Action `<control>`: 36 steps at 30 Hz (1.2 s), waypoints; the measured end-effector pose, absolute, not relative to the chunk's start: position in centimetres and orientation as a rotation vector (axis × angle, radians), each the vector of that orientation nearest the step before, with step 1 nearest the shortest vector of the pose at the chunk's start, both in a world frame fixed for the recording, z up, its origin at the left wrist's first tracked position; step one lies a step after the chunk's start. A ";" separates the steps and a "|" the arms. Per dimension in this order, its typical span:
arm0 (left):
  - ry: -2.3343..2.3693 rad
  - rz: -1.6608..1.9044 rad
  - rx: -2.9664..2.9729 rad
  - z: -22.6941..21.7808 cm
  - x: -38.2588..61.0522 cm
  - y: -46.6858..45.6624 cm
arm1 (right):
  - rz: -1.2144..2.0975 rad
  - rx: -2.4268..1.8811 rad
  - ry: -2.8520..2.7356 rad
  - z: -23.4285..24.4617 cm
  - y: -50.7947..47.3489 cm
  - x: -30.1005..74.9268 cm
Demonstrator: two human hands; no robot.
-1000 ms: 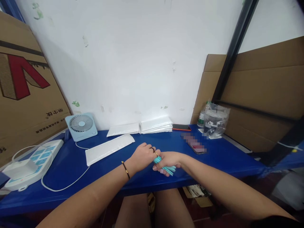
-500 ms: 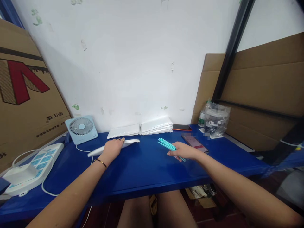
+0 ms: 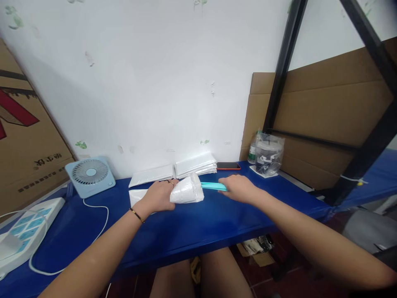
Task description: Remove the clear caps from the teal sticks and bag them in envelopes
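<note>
My left hand (image 3: 158, 195) is closed on a white padded envelope (image 3: 186, 191), whose open mouth points to the right, just above the blue table (image 3: 192, 227). My right hand (image 3: 237, 188) grips a bundle of thin teal sticks (image 3: 212, 186) whose tips reach into the envelope's opening. The rest of the envelope lies flat under my left hand.
Two stacks of white envelopes (image 3: 195, 164) lie against the wall with a red-edged phone (image 3: 228, 166) beside them. A clear bag and bottle (image 3: 266, 153) stand at the right. A small blue fan (image 3: 89, 175) and a white power strip (image 3: 21, 229) are on the left. Cardboard flanks both sides.
My left hand picked up the flat white envelope and lifted its mouth open. My right hand brought the teal sticks leftward to the opening. The camera turned a little to the right.
</note>
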State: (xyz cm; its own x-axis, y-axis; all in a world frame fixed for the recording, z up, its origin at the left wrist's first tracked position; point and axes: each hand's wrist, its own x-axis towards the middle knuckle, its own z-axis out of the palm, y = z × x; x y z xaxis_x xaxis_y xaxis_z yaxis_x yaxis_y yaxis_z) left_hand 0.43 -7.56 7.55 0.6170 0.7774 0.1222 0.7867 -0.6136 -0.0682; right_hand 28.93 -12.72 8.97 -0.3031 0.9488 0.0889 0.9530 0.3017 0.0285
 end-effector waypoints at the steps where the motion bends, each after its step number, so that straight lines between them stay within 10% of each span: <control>1: -1.303 -0.141 -2.770 7.8 0.5 -7.7 | -0.311 -1.842 -2.504 9.1 -12.8 28.7; 25: -1.754 -1.464 -2.749 5.4 8.1 -9.3 | -0.875 -1.305 -2.899 17.9 -12.2 19.7; 36: -1.440 -1.982 -2.726 6.4 7.6 -9.3 | 0.209 -0.852 -2.727 20.1 -12.8 22.3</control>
State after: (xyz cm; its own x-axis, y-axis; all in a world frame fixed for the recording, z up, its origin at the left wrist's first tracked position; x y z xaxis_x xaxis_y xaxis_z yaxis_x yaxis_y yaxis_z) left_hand 7.57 -9.28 6.36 0.1661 0.8157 0.5541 0.2751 -0.5780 0.7683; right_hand 22.30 -12.76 20.15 -0.7883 0.5756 0.2174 0.5357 0.8159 -0.2175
